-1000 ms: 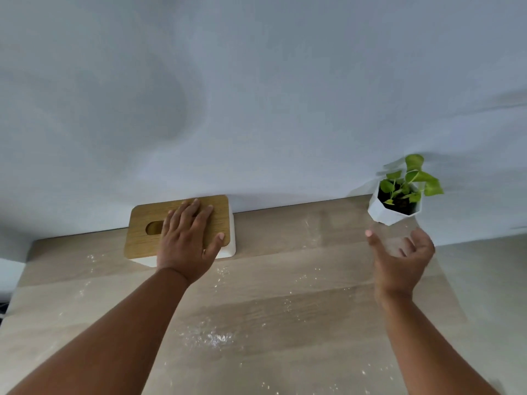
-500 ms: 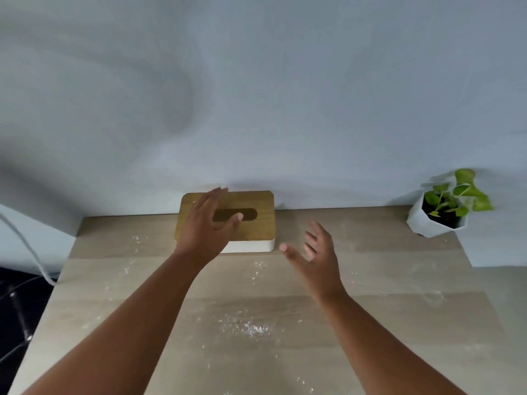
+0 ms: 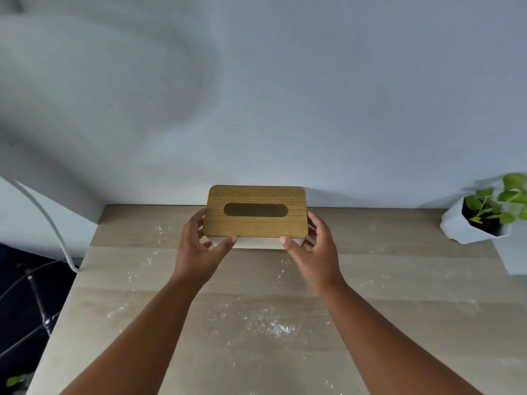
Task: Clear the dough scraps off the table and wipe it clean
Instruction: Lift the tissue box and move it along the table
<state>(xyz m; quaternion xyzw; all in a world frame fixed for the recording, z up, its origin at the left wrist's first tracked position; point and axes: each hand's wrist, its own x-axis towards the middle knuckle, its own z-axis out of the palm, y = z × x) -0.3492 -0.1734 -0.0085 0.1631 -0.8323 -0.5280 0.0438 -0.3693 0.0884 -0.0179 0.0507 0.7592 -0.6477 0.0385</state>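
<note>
Left hand [image 3: 196,249] & right hand [image 3: 313,249] clasp tissue box [image 3: 255,215] at its ends, at table's [image 3: 427,323] far edge. Flour/dough specks [image 3: 271,327] all over; wiping not started, prob.

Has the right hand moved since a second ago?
Yes. The right hand went left, away from the white faceted plant pot, and now grips the wooden-lidded tissue box.

right hand [image 3: 312,252] crossed from plant | both hands now flank tissue box [image 3: 256,216]
</note>
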